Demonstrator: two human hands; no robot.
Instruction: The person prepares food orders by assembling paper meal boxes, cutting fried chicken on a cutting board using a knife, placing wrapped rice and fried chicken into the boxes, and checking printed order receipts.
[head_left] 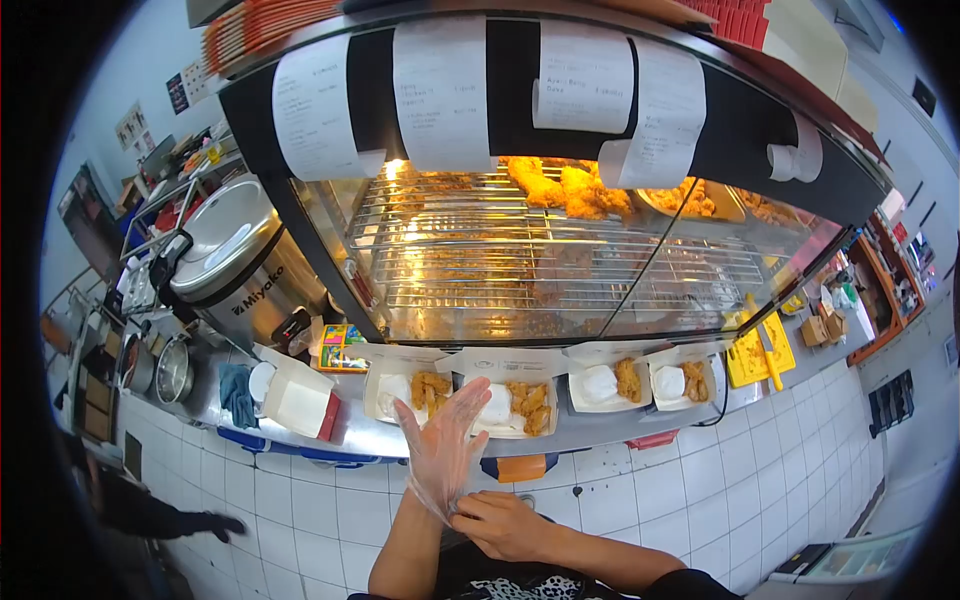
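Note:
A clear plastic glove covers my left hand (445, 445), which is raised with its fingers spread in front of the food boxes. My right hand (500, 525) is bare and pinches the cuff of that glove at the left wrist. Just beyond my hands, a row of open white boxes stands on the steel counter. One box (405, 395) on the left and one behind my left hand (520, 405) hold fried chicken beside white wrapped bundles. Two more boxes, the third (605, 388) and the fourth (682, 382), hold the same.
A heated glass cabinet (480, 270) with fried chicken rises behind the boxes, receipts hanging on it. At left are a Miyako cooker (240, 260), an empty open box (300, 400) and a blue cloth (237, 393). A knife lies on a yellow board (757, 352). Another person stands at lower left.

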